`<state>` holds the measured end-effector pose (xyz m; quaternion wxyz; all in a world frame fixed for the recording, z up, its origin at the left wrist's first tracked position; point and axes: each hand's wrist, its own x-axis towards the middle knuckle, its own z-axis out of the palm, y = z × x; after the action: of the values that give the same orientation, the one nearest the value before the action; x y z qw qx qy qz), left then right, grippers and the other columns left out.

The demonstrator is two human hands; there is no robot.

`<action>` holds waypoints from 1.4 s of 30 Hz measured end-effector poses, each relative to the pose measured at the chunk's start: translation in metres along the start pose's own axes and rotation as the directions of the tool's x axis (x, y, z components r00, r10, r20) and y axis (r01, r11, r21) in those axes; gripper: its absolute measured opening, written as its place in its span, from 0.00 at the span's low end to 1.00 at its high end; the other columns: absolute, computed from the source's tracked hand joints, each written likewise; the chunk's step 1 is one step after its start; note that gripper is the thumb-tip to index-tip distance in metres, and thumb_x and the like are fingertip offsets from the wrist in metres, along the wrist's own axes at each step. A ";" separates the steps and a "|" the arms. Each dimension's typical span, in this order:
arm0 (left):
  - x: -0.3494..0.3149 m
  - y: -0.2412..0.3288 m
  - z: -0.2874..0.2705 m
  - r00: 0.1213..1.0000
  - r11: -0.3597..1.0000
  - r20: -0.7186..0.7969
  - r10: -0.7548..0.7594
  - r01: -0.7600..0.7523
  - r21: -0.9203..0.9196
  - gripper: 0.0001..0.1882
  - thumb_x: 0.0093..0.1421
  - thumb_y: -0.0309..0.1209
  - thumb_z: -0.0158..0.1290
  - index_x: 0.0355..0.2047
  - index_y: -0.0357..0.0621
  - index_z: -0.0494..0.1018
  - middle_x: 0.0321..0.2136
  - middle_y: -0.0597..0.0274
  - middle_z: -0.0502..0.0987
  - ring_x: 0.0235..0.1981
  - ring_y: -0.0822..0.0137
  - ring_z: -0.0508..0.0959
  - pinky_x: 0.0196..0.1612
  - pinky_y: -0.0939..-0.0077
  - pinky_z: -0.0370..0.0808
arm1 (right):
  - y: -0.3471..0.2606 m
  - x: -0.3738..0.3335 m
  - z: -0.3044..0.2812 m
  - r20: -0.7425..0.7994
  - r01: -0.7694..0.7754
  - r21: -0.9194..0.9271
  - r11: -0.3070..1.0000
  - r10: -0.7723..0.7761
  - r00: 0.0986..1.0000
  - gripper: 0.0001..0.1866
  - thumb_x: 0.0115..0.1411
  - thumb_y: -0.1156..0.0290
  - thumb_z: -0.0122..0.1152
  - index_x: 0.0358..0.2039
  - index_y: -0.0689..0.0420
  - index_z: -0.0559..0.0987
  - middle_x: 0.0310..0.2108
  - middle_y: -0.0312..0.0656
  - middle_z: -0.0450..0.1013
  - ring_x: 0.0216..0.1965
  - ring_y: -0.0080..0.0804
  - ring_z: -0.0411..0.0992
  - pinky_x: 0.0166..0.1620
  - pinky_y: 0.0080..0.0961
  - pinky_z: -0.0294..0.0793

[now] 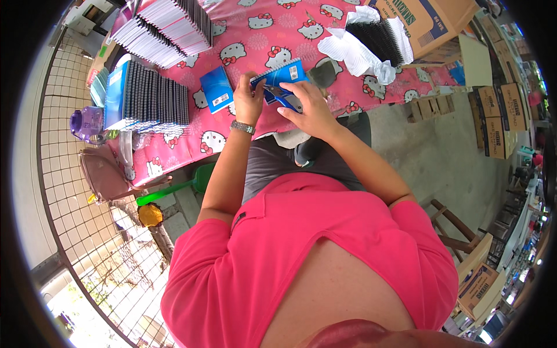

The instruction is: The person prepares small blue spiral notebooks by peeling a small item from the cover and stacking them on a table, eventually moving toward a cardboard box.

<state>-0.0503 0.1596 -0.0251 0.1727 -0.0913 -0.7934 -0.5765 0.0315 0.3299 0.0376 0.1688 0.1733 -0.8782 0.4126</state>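
Observation:
A small blue spiral notebook lies at the table's front edge, its coil along the far side. My left hand is closed at its left end, fingertips pinching near the end of the coil. In my right hand is a pair of pliers with blue handles, its jaws pointing toward my left fingers. The fingers partly cover the tool, so how far its jaws are apart is hard to see. Another blue notebook rests flat just left of my left hand.
Stacks of spiral notebooks stand at the left on the pink patterned tablecloth. A dark grey object sits right of the notebook. Black coils lie in white paper beside a cardboard box. A purple jug is far left.

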 end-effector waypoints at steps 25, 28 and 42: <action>-0.009 0.004 -0.013 0.980 0.984 0.116 -0.161 0.169 -0.064 0.07 0.57 0.18 0.53 0.36 0.37 0.73 0.24 0.58 0.79 0.23 0.70 0.80 0.26 0.78 0.78 | -0.016 0.017 0.014 0.013 0.055 -0.373 0.926 -0.054 0.998 0.25 0.49 0.60 0.67 0.48 0.53 0.76 0.38 0.42 0.70 0.43 0.41 0.68 0.46 0.39 0.66; -0.010 0.010 -0.012 0.989 0.992 0.092 -0.118 0.121 -0.030 0.06 0.57 0.18 0.54 0.35 0.36 0.74 0.24 0.59 0.79 0.23 0.71 0.80 0.27 0.78 0.78 | -0.009 0.018 0.015 0.179 -0.311 0.009 0.950 0.304 0.936 0.23 0.54 0.59 0.65 0.48 0.56 0.76 0.34 0.40 0.71 0.37 0.33 0.72 0.39 0.33 0.71; -0.006 -0.071 -0.116 0.929 0.883 -0.338 -0.149 0.279 0.378 0.18 0.54 0.32 0.61 0.40 0.34 0.71 0.30 0.54 0.76 0.29 0.57 0.79 0.25 0.65 0.77 | 0.126 -0.054 -0.076 -0.368 -0.316 -0.600 0.735 0.097 0.925 0.20 0.53 0.61 0.65 0.44 0.55 0.74 0.40 0.47 0.71 0.43 0.50 0.70 0.47 0.46 0.67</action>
<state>-0.0499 0.0276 -0.0578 0.2410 0.1253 -0.8682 -0.4152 0.0351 0.4739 -0.0245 0.3073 -0.0632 -0.9418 0.1211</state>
